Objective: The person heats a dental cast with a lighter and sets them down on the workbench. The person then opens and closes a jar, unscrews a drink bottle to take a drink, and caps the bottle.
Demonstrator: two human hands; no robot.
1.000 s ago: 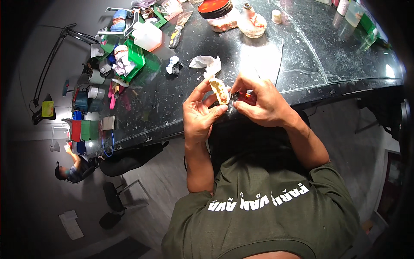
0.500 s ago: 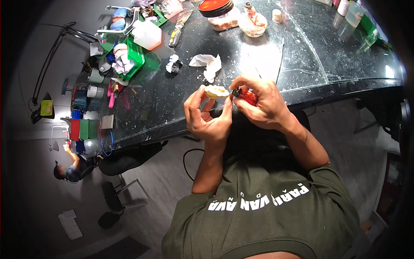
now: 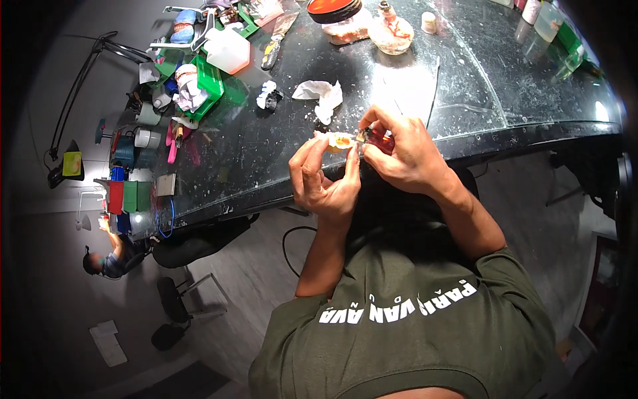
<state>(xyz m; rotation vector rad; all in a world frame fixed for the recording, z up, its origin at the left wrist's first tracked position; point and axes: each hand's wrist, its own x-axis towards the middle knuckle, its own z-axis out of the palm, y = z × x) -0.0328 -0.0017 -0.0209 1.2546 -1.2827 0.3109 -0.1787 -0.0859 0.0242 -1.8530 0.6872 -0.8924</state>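
Observation:
Between the thumb and fingers of my left hand (image 3: 327,181) is a small cream-coloured, uneven piece (image 3: 341,141) with an orange glow on its top face. My right hand (image 3: 411,158) is closed around a red see-through lighter (image 3: 380,138). The lighter's dark top end points left, close beside the piece; whether they touch I cannot tell. Both hands are raised over the front edge of the black table. Beyond them on the tabletop lie a crumpled white tissue (image 3: 327,106) and a small black-and-white lump (image 3: 268,97).
Farther back are a spatula (image 3: 274,50), a jar with a red-topped lid (image 3: 334,10), a glass bottle (image 3: 391,34) and a white cap (image 3: 428,24). A green basket (image 3: 211,86) and a pink-filled container (image 3: 228,52) stand left. Bottles (image 3: 549,23) line the far right. Another person (image 3: 113,259) sits far left.
The lighter has turned in my right hand, so less of its red body shows. The cream piece has tilted, and an orange glow now appears on it.

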